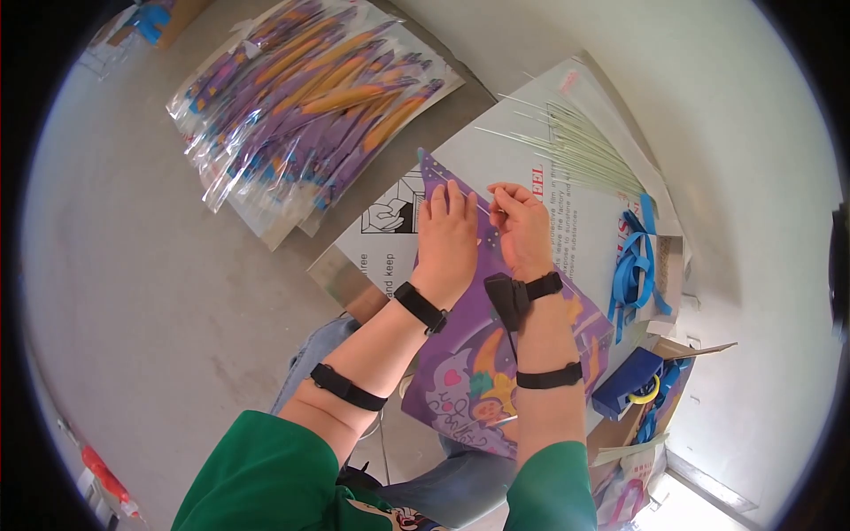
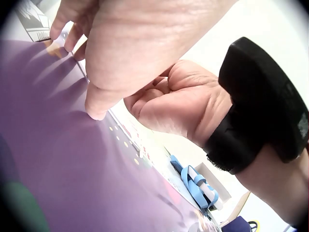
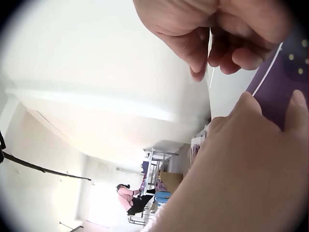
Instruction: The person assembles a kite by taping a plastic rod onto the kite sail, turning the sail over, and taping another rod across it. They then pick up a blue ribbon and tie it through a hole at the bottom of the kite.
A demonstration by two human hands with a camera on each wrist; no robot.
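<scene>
Currently pressing left hand (image 1: pixel 447 234) onto purple printed sheet (image 1: pixel 469 327), with fingers spread loosely near pointed end. Holding right hand (image 1: pixel 524 232) just beside, apart from left, with fingers curled and tips drawn close to thumb; can't tell if pinching anything. Running from just past left fingertips back beneath both hands and under right forearm: same sheet, showing cartoon figures and lettering nearer the body. Lying partly over white printed board (image 1: pixel 509 133). Also seen on board, beyond right hand: thin pale green sticks (image 1: pixel 589 150). Off to right of right hand: blue ribbons (image 1: pixel 633 265), then dark blue holder (image 1: pixel 627 382) with yellow ring, nearer the body. Piled beyond left hand, to left: colorful plastic-wrapped packets (image 1: pixel 310 97).
</scene>
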